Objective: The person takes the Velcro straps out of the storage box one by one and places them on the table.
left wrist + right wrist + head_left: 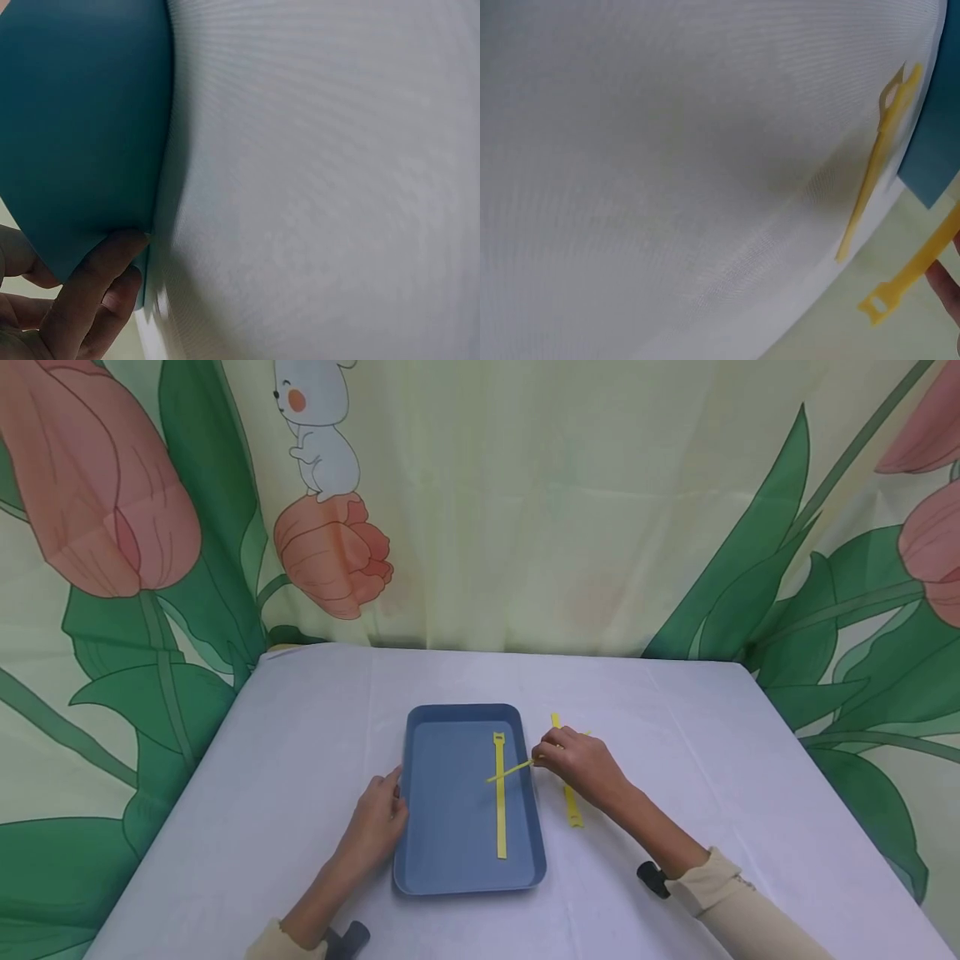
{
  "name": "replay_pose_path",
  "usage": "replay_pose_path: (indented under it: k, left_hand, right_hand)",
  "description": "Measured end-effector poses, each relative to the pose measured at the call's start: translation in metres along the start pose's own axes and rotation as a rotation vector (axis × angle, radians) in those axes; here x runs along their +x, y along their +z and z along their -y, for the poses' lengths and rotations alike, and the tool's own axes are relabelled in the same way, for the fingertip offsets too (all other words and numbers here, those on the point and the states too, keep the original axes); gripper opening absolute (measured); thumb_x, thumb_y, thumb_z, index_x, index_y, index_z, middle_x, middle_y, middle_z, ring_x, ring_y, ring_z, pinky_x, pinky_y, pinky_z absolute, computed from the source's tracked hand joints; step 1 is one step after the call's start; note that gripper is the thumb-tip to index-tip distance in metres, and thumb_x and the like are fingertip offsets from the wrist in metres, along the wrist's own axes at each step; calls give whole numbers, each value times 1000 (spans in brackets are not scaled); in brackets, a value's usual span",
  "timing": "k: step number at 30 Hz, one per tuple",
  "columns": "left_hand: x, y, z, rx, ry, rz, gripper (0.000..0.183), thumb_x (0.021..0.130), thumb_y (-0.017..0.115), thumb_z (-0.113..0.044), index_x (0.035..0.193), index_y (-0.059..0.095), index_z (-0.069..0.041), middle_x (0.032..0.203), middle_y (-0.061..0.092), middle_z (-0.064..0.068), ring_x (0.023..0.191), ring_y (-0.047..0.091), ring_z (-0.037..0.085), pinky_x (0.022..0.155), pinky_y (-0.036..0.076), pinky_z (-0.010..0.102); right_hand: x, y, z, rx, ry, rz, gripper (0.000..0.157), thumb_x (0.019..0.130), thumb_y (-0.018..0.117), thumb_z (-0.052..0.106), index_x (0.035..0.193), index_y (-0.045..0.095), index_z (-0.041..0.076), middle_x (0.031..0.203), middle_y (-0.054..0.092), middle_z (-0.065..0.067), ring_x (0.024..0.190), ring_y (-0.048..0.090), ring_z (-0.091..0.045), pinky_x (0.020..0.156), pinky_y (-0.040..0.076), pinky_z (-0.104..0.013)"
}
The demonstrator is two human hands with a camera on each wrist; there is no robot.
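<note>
My left hand (378,818) holds the near-left side of a blue tray (450,810), fingers against its outer wall (90,150) in the left wrist view. Over the tray's right rim, my right hand (581,764) pinches a thin yellow cable strap (513,771). The far tip of this strap reaches above another yellow strap (501,827) lying lengthwise inside the tray. In the right wrist view the slotted head of the held strap (911,271) sticks out past the fingers (943,289). More yellow strap (573,810) lies on the cloth beneath my right hand, partly hidden by it.
A white cloth (660,735) covers the table. Behind it hangs a curtain (525,527) printed with tulips and a white animal. Dark wrist cameras (652,878) sit under both forearms.
</note>
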State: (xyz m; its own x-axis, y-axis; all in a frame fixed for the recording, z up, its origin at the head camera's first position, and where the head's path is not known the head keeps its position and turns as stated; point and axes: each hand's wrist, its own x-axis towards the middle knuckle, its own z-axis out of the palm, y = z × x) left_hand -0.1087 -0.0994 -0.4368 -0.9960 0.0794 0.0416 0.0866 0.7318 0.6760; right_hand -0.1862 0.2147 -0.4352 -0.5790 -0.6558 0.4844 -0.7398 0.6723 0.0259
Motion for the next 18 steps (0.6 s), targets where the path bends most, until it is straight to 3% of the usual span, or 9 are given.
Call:
replay_pose_path:
  k: [18]
  left_hand:
    - [2, 1, 0, 15, -28, 11, 50, 87, 54, 1, 135, 40, 11, 92, 50, 8, 76, 51, 15, 67, 50, 28]
  right_hand:
    - [-7, -6, -2, 22, 71, -7, 32, 65, 86, 10, 91, 70, 15, 83, 63, 2, 73, 60, -13, 55, 49, -20]
